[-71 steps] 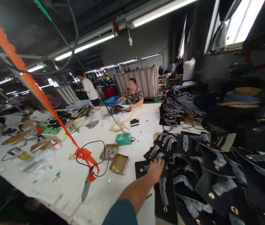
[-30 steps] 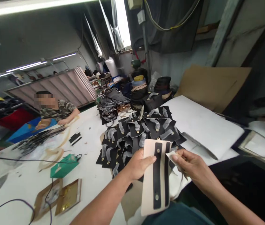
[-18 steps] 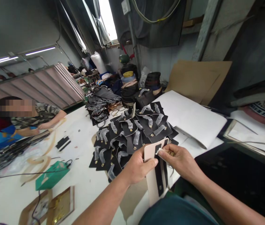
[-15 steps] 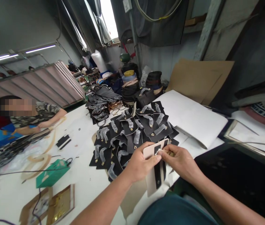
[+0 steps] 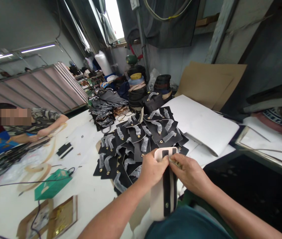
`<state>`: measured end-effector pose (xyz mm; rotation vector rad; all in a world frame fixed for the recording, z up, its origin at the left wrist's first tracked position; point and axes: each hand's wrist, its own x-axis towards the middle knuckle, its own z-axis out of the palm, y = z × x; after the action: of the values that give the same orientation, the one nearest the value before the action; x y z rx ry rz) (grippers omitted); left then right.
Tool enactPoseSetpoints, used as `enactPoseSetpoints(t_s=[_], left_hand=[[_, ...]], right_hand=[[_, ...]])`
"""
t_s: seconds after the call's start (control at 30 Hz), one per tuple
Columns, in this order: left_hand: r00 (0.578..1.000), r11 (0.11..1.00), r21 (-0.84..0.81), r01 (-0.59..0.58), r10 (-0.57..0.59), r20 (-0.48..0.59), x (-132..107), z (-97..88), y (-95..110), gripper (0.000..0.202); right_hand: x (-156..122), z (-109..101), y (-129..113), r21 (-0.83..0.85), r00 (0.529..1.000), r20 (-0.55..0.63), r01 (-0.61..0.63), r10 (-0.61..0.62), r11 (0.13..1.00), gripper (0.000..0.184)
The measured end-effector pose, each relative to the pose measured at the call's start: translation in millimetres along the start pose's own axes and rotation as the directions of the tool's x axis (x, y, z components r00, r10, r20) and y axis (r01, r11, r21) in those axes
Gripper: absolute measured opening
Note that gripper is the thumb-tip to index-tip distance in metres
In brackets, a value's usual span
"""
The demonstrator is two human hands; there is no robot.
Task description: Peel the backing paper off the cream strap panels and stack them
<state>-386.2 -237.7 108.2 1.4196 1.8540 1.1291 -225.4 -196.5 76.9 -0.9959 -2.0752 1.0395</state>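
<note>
One flat, pale beige panel with rounded corners (image 5: 157, 199), held above the near edge of the white bench (image 5: 91, 179), now shows its face more squarely than half a second ago, so work seems centred on the upper end of its long black strip (image 5: 167, 191). The bare left hand (image 5: 152, 169) clasps the panel's side; the bare right hand (image 5: 189, 171) pinches a small pale scrap (image 5: 170, 159) there, plainer earlier, now mostly hidden.

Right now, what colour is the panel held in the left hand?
The panel is pale pinkish-beige with black strips along it, best seen in the head view.
</note>
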Motion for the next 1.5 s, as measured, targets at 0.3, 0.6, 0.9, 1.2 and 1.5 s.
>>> enactPoseSetpoints(t_s=[0.3,0.6,0.9,1.2,1.5], left_hand=[[0.999,0.996,-0.068,0.052,-0.053,-0.003,7,22.7,-17,0.011],[0.990,0.989,-0.100,0.105,-0.114,-0.079,20,31.5,-37,0.013],[0.946,0.749,-0.580,0.320,-0.283,0.157,24,-0.3,-71,0.049],[0.926,0.653,-0.664,0.363,-0.173,0.336,12,-10.4,-53,0.046],[0.941,0.733,-0.590,0.339,-0.256,0.223,-27,-1.4,-51,0.054]], right_hand=[[-8,-7,7,0.019,0.995,0.086,-0.052,0.050,0.998,0.026],[-24,-16,-11,0.200,0.960,0.252,-0.178,0.125,0.964,0.027],[-36,-14,-3,0.452,0.926,0.287,-0.358,0.247,0.817,0.034],[-33,6,45,0.540,0.958,0.126,-0.285,0.259,0.792,0.038],[-39,2,32,0.628,0.868,0.299,-0.492,0.396,0.603,0.046]])
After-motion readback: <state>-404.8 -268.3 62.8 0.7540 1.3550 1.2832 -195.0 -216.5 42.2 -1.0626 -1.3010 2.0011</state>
